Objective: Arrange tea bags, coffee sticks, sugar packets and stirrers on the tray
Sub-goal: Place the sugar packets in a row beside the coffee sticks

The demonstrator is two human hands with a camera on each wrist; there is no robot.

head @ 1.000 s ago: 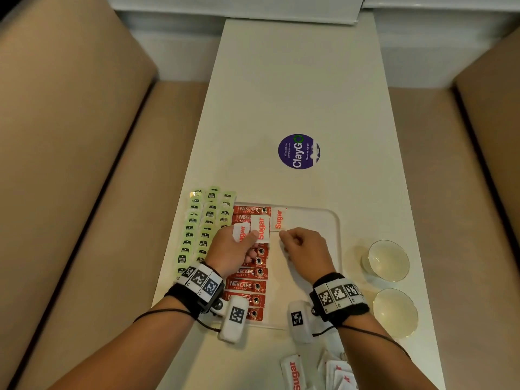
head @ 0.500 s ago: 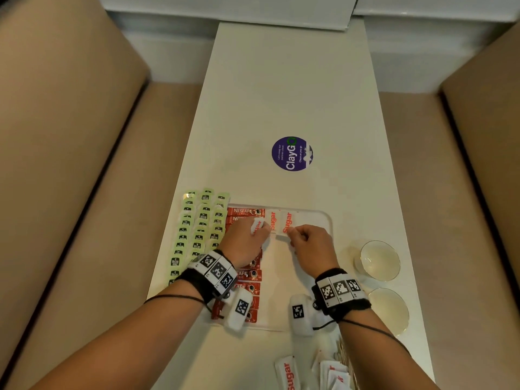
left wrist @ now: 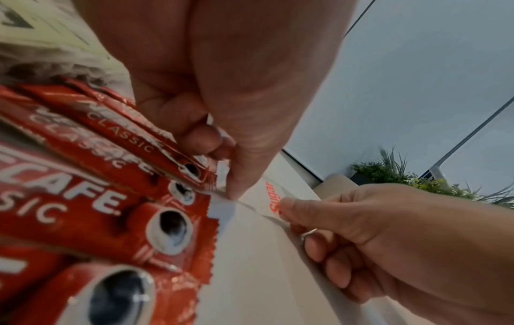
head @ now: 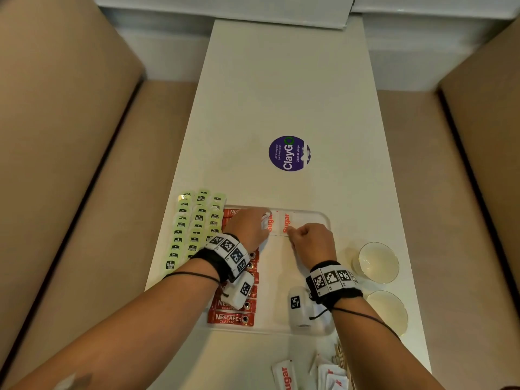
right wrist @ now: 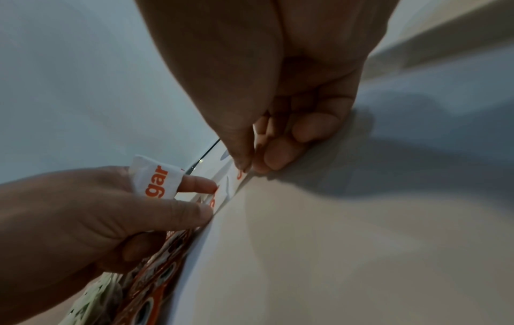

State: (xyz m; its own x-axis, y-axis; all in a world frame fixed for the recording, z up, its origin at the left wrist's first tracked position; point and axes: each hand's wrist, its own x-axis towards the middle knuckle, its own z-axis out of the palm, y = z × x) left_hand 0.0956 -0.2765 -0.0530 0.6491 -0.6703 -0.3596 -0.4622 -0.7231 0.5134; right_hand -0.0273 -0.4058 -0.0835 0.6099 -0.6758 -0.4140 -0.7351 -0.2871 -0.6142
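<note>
Pinched at its near edge by the right hand (head: 311,243), one sugar packet (head: 286,223) is being set flat at the far end of the tray (head: 323,220); the left hand (head: 249,228) keeps a spare packet (right wrist: 155,178) folded under its curled fingers while its thumb presses the neighbouring packet (head: 270,222) down. Compared with a second ago, when the packets were held up above the coffee sticks (head: 231,318), both now lie side by side just right of the red row, so a sugar row has been started. Each packet's long axis runs away from the person, its lettering reading along that axis. More sugar packets (head: 285,375) wait on the surface (head: 281,94) near the tray's close edge.
</note>
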